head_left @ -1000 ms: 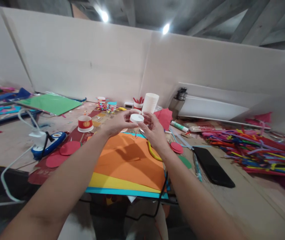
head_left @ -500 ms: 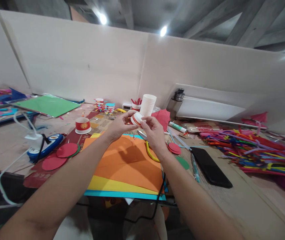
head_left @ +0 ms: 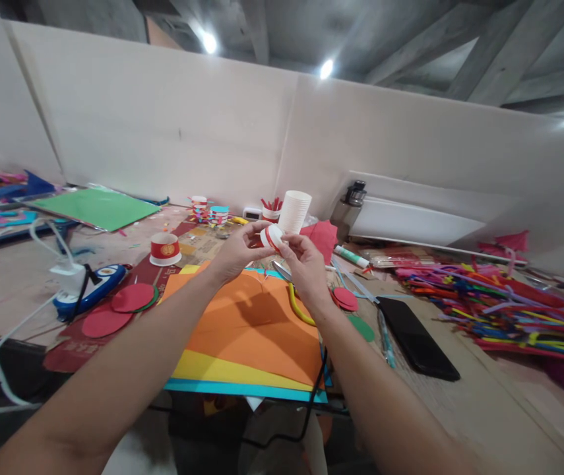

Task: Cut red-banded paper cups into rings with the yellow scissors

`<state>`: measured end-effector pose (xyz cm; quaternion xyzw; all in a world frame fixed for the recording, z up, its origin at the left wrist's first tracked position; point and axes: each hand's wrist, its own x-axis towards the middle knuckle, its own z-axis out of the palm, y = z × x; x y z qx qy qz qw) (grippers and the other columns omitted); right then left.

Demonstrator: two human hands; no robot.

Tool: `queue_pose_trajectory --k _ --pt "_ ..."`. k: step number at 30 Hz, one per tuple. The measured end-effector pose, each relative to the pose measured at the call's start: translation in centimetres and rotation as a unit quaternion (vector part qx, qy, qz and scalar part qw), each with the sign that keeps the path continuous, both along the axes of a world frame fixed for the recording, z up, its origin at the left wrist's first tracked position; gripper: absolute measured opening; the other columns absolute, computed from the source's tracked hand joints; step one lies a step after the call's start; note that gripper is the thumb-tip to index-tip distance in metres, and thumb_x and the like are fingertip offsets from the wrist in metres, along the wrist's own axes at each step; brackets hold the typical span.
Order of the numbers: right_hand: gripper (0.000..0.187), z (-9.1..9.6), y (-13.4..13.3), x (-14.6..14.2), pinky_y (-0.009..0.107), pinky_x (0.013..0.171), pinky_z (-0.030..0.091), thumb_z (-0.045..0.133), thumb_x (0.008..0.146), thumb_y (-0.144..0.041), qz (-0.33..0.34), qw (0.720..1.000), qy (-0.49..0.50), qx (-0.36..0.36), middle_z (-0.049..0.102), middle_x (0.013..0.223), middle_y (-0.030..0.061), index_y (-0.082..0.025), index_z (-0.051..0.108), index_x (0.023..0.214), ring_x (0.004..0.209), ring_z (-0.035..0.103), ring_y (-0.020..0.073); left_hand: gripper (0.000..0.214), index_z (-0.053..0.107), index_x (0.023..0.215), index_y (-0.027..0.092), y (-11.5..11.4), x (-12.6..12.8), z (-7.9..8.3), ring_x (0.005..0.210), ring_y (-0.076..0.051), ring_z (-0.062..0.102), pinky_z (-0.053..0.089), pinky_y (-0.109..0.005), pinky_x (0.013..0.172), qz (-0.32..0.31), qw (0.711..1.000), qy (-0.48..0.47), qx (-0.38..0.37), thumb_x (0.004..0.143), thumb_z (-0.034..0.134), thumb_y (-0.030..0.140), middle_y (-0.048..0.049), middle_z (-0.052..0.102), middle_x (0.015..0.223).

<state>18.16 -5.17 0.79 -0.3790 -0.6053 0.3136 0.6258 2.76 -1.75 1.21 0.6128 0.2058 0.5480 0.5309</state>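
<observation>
Between both hands, above the table, is a small white paper cup (head_left: 272,236) with a red band, tilted on its side. My left hand (head_left: 240,251) grips it from the left with thumb and fingers. On the right, my right hand (head_left: 305,262) pinches its edge. Orange paper (head_left: 256,330) lies below the hands, on top of yellow and blue sheets. Scissors with a yellow handle (head_left: 297,306) rest partly under my right wrist. A tall stack of white paper cups (head_left: 295,210) stands just behind the hands.
At left are a red and white cup (head_left: 165,249), red paper circles (head_left: 108,322) and a blue power strip (head_left: 92,290) with a white cable. To the right lie a black phone (head_left: 417,336), a glue stick (head_left: 351,256) and a heap of coloured pipe cleaners (head_left: 504,303).
The cup has turned slightly in my fingers, showing more of its white end. Both hands stay nearly in place; the whole view has shifted a little.
</observation>
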Motion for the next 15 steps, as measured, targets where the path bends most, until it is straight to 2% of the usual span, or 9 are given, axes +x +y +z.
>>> queue_pose_trajectory --k 5,11,15 --pt "0.039 0.27 -0.12 0.05 0.037 0.093 0.051 0.072 0.077 -0.043 0.028 1.000 -0.005 -0.014 0.067 0.117 0.0074 -0.023 0.057 0.107 0.105 0.064 0.0195 0.064 0.058 0.118 0.014 -0.35 -0.14 0.44 0.108 -0.023 0.063 0.048 -0.037 0.096 0.007 1.000 0.009 0.001 0.060 0.083 0.025 -0.0126 0.066 0.119" --pt "0.045 0.30 -0.08 0.29 0.042 0.096 0.051 0.074 0.076 -0.041 0.044 0.998 0.019 -0.031 0.068 0.119 0.0090 -0.024 0.055 0.113 0.109 0.065 0.0218 0.063 0.060 0.121 0.014 -0.69 -0.28 0.71 0.108 -0.022 0.062 0.048 -0.035 0.096 -0.019 1.000 0.015 0.000 0.062 0.082 0.024 -0.0125 0.067 0.119" --pt "0.048 0.23 -0.06 0.24 0.043 0.099 0.050 0.075 0.075 -0.040 0.060 0.998 0.031 -0.019 0.068 0.121 0.0082 -0.025 0.055 0.116 0.110 0.065 0.0221 0.066 0.058 0.128 0.017 -0.58 -0.37 0.53 0.104 -0.023 0.064 0.053 -0.033 0.084 -0.041 0.999 0.021 0.001 0.066 0.079 0.027 -0.0128 0.063 0.127"
